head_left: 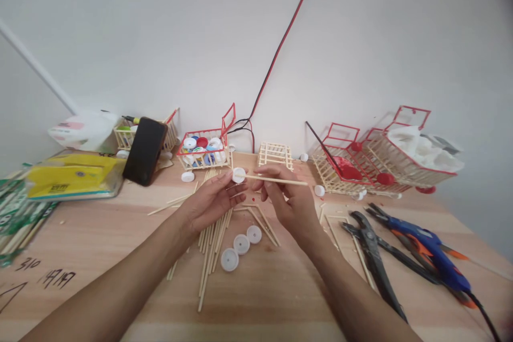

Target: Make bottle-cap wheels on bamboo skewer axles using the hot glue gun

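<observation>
My left hand (214, 200) pinches a white bottle cap (239, 175) by its edge, inner side facing me. In my right hand (286, 197) is a thin wooden stick (276, 179), held level between thumb and fingers. The stick's left end meets the cap near its middle; whether it is inside a hole I cannot make out. Below my hands, several more white caps (241, 245) lie in a slanting row on the wooden table (288, 288). A bundle of loose sticks (208, 256) lies under and beside my left hand.
Small stick-built carts stand along the wall, one holding bottle caps (202, 142), others (340, 168) at the right. Pliers (372, 256) and a blue glue gun (425, 246) lie right. A phone (145, 150), yellow packet (76, 175) and packaged sticks (20, 219) are left.
</observation>
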`<state>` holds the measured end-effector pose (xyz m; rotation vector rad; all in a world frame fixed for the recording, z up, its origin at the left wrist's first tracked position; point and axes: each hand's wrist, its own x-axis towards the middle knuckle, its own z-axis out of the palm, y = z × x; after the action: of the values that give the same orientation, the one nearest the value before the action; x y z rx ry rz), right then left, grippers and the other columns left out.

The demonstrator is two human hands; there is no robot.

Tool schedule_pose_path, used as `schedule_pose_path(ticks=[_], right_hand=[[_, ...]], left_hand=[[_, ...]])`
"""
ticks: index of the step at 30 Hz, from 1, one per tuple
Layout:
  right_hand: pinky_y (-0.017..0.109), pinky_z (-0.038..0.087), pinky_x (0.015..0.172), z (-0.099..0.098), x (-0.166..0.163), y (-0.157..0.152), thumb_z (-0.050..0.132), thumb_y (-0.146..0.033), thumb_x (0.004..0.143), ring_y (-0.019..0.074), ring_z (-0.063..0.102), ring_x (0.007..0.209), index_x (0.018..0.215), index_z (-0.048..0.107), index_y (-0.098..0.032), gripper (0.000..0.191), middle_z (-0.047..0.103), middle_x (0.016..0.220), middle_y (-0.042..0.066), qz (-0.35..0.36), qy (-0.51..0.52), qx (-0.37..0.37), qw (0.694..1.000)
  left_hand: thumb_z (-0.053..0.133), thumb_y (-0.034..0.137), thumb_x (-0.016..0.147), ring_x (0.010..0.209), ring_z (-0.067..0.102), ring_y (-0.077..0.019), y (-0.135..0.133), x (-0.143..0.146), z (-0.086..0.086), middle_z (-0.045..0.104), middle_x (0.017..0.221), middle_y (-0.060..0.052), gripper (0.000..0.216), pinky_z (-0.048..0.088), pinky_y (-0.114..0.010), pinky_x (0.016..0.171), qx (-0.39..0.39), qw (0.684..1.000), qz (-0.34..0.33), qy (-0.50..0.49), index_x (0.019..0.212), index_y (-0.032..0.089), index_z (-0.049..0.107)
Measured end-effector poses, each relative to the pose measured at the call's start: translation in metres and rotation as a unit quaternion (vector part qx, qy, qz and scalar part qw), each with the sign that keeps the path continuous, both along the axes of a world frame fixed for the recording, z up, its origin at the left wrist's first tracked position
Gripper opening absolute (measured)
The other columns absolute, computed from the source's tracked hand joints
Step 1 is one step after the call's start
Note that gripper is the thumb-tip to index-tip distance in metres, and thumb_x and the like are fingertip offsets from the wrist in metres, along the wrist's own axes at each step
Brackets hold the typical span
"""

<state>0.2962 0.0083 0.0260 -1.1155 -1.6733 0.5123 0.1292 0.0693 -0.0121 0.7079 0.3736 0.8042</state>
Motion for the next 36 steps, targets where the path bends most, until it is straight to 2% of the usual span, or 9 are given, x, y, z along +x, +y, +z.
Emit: schedule_pose_path(ticks=[2,6,9,12,16,20,24,29,36], right_hand=[[0.024,0.046,0.061,-0.001,0.0,0.001,0.042,-0.021,0.091,0.0104,0.057,0.063,0.102,0.059,-0.022,0.02,0.066,0.083,0.002,0.037,0.05,-0.026,0.998],[0.022,0.041,0.051,-0.001,0.001,0.003,0.04,-0.024,0.091,0.0119,0.06,0.067,0.097,0.06,-0.02,0.022,0.067,0.089,0.005,0.108,0.125,-0.107,0.98],[0.022,0.042,0.053,0.001,0.0,0.001,0.041,-0.027,0.091,0.0126,0.061,0.073,0.098,0.06,-0.019,0.022,0.067,0.096,0.007,0.148,0.155,-0.162,0.963],[0.023,0.045,0.056,0.003,-0.004,0.0,0.05,-0.03,0.088,0.012,0.062,0.07,0.108,0.053,-0.021,0.022,0.068,0.093,0.005,0.149,0.179,-0.215,0.948],[0.021,0.041,0.049,-0.004,-0.01,0.002,0.055,-0.035,0.086,0.0115,0.061,0.062,0.116,0.045,-0.022,0.034,0.068,0.08,0.002,0.137,0.184,-0.266,0.936],[0.023,0.046,0.056,-0.017,-0.013,0.008,0.058,-0.034,0.083,0.0104,0.06,0.059,0.101,0.055,-0.018,0.024,0.066,0.07,0.0,0.151,0.161,-0.258,0.941],[0.026,0.05,0.064,-0.025,-0.014,0.011,0.056,-0.032,0.084,0.0102,0.061,0.062,0.088,0.061,-0.018,0.015,0.066,0.07,0.0,0.142,0.135,-0.226,0.954],[0.027,0.053,0.069,-0.029,-0.015,0.012,0.056,-0.029,0.085,0.0119,0.064,0.07,0.085,0.062,-0.019,0.012,0.067,0.073,0.001,0.109,0.122,-0.185,0.969],[0.025,0.05,0.069,-0.032,-0.015,0.01,0.053,-0.024,0.089,0.0123,0.066,0.076,0.085,0.063,-0.019,0.012,0.069,0.081,0.002,0.07,0.026,-0.099,0.992]], left_hand=[[0.059,0.031,0.087,0.098,0.061,-0.0155,0.003,-0.001,-0.001,0.066,0.103,-0.006,0.017,0.047,-0.028,0.084,0.007,1.0,0.015,0.007,0.096,0.019,0.066],[0.057,0.031,0.088,0.098,0.06,-0.0159,0.009,-0.004,0.0,0.066,0.104,-0.007,0.019,0.045,-0.031,0.091,0.029,0.999,0.038,0.011,0.098,0.017,0.066],[0.056,0.029,0.088,0.092,0.061,-0.0156,0.012,-0.007,0.004,0.066,0.097,-0.006,0.018,0.047,-0.032,0.087,0.049,0.997,0.059,0.015,0.093,0.016,0.066],[0.058,0.029,0.086,0.091,0.06,-0.0158,0.014,-0.01,0.007,0.066,0.097,-0.006,0.018,0.047,-0.03,0.084,0.062,0.995,0.075,0.026,0.095,0.015,0.066],[0.067,0.028,0.079,0.087,0.061,-0.0147,0.013,-0.01,0.01,0.067,0.091,-0.005,0.024,0.047,-0.027,0.081,0.077,0.992,0.09,0.05,0.099,0.015,0.066],[0.073,0.023,0.073,0.087,0.062,-0.0149,0.01,-0.009,0.014,0.068,0.089,-0.005,0.034,0.045,-0.029,0.084,0.097,0.987,0.112,0.063,0.105,0.015,0.065],[0.075,0.024,0.071,0.088,0.063,-0.016,0.008,-0.008,0.015,0.068,0.092,-0.006,0.036,0.045,-0.03,0.083,0.134,0.982,0.123,0.06,0.105,0.016,0.065],[0.074,0.024,0.072,0.085,0.062,-0.014,0.007,-0.008,0.014,0.069,0.091,-0.005,0.03,0.045,-0.027,0.081,0.161,0.975,0.128,0.082,0.1,0.016,0.067],[0.075,0.023,0.071,0.088,0.062,-0.0148,-0.003,-0.008,0.021,0.07,0.095,-0.004,0.026,0.045,-0.027,0.083,0.201,0.965,0.129,0.112,0.096,0.018,0.069]])
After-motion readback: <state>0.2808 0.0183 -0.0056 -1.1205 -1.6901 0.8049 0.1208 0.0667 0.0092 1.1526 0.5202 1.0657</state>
